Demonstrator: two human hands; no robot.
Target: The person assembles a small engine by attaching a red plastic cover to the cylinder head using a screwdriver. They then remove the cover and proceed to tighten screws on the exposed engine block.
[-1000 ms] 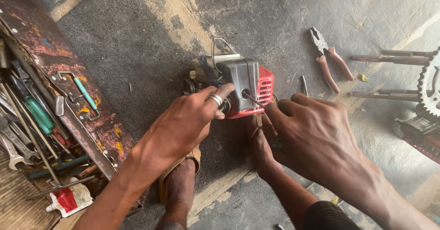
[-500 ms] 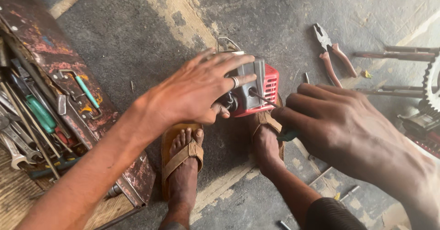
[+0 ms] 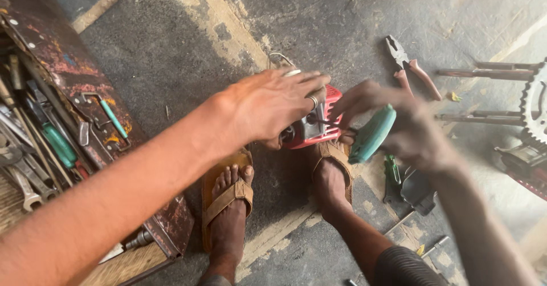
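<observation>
Left hand (image 3: 273, 106) lay flat on engine (image 3: 312, 127); right hand (image 3: 399, 126) gripped screwdriver (image 3: 371, 133), tip pointing left at engine.

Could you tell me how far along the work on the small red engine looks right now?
Tools are out: pliers lie on the floor. In hand: left hand steadies the red engine between the feet; right hand, blurred, holds a green-handled screwdriver at it. How much remains cannot be told.

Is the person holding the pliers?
No, the pliers lie on the floor, and the right hand holds a green-handled tool.
</observation>
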